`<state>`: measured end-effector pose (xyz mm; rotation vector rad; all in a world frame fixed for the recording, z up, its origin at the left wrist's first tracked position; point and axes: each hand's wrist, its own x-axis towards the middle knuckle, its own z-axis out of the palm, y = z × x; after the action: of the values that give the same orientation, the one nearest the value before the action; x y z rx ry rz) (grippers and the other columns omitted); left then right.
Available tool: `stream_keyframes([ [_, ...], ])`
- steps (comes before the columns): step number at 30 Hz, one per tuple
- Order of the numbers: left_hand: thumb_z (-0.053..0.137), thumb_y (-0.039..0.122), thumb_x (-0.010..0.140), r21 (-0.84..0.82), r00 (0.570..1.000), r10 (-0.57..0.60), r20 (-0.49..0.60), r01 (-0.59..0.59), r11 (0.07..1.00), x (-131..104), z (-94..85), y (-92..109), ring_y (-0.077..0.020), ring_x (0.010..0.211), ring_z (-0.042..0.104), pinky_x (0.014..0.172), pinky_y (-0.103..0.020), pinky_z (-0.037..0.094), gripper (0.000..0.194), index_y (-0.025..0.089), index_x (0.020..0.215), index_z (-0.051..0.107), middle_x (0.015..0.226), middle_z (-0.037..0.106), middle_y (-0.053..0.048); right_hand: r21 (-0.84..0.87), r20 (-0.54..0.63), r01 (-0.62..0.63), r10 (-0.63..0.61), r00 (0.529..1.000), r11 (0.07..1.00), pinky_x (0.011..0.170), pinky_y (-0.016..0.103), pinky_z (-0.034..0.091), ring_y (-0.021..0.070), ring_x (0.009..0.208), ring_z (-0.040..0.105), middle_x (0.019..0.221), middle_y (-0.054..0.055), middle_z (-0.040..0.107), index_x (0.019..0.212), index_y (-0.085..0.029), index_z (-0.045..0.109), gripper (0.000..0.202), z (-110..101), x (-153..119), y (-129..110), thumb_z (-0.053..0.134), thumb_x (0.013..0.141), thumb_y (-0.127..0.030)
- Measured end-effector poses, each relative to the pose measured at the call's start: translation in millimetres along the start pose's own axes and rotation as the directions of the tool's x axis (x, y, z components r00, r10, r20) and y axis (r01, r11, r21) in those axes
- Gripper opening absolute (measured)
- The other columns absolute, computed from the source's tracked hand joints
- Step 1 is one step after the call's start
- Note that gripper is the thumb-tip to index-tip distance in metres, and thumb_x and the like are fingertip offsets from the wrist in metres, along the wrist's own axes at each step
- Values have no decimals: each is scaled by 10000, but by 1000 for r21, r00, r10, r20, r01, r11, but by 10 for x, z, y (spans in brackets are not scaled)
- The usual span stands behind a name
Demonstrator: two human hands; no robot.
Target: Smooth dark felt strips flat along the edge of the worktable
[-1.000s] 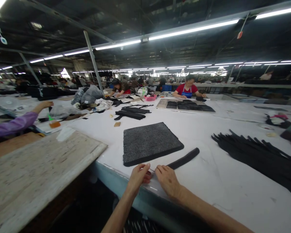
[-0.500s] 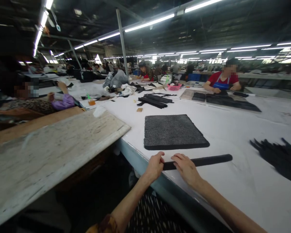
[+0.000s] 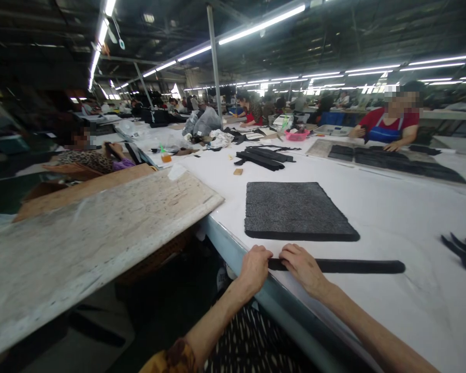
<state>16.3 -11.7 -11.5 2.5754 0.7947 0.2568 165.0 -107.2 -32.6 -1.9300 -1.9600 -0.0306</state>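
I have my left hand (image 3: 256,267) at the left end of a long black strip (image 3: 361,266), its fingers curled closely together and gripping that end at the near edge of the white desk (image 3: 415,223). My right hand (image 3: 303,269) sits just beside it, fingers bent down over the strip with a small gap to the left ones; I cannot tell whether they pinch it or only press on it. The rest of the strip runs out to the right, lying on the desk. Just beyond it, and apart from it, a dark grey fuzzy panel (image 3: 295,210) lies flat. Farther back are a small tan block (image 3: 238,171) and a cluster of black pieces (image 3: 262,158). To my left stands a pale, stained board (image 3: 101,233); across the desk, a co-worker in red (image 3: 384,129) leans over dark pieces (image 3: 399,163).
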Motion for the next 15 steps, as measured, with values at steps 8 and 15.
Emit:
stream_keyframes([
  [8,393,90,888,112,998,58,27,-61,992,-36,37,-22,-198,894,515,758,-296,420,272,178,889,651,902,617,-54,-55,-122,113,-119,985,992,703,317,445,190,788,522,852,44,582,924,-173,605,193,55,-64,61,455,874,-62],
  [15,403,56,880,117,970,237,-60,-228,966,-96,122,-117,-187,829,477,750,-303,423,242,160,841,618,849,586,-43,-65,-204,206,-215,955,976,706,310,445,188,789,498,840,60,557,897,-129,610,203,23,-140,80,414,904,-77],
])
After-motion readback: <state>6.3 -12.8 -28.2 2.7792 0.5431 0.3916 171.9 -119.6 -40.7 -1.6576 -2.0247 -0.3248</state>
